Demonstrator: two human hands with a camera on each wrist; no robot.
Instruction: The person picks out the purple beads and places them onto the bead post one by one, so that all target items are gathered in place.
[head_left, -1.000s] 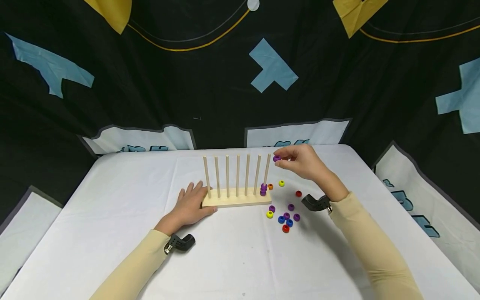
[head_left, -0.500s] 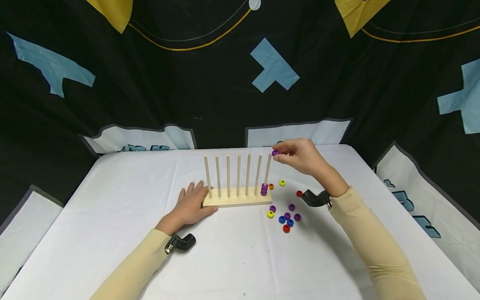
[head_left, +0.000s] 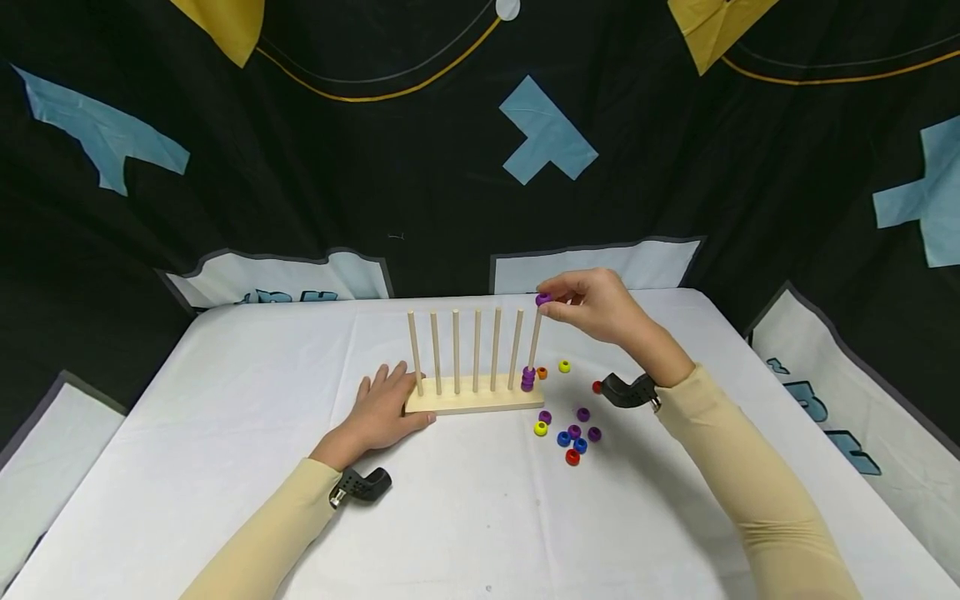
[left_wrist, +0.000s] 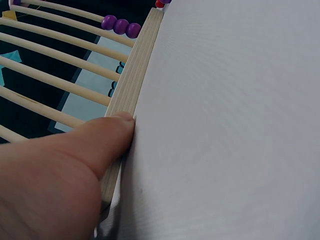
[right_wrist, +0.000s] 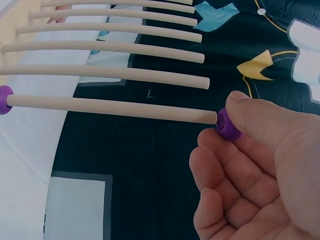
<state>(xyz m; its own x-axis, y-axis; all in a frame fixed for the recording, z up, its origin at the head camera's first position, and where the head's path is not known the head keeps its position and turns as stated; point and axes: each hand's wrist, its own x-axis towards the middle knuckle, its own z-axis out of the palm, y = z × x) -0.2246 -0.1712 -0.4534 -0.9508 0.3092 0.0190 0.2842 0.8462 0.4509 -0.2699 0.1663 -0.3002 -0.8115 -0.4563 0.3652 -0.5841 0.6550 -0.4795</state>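
A wooden peg rack with several upright pegs stands on the table. Purple beads, three of them, are stacked at the foot of its rightmost peg. My right hand pinches another purple bead between thumb and fingers, right at that peg's tip. In the right wrist view the bead's hole faces the peg end; whether they touch I cannot tell. My left hand lies at the rack's left end, fingers straight and spread, its thumb against the front of the base.
Loose beads lie right of the rack: purple, yellow, blue and red. Farther back are an orange bead and another yellow one. A red bead is partly covered by the right wrist camera. A dark curtain hangs behind the table.
My right hand has risen and moved left, bringing the pinched purple bead from beside the rightmost peg to its tip. The left hand and the rack have stayed in place.
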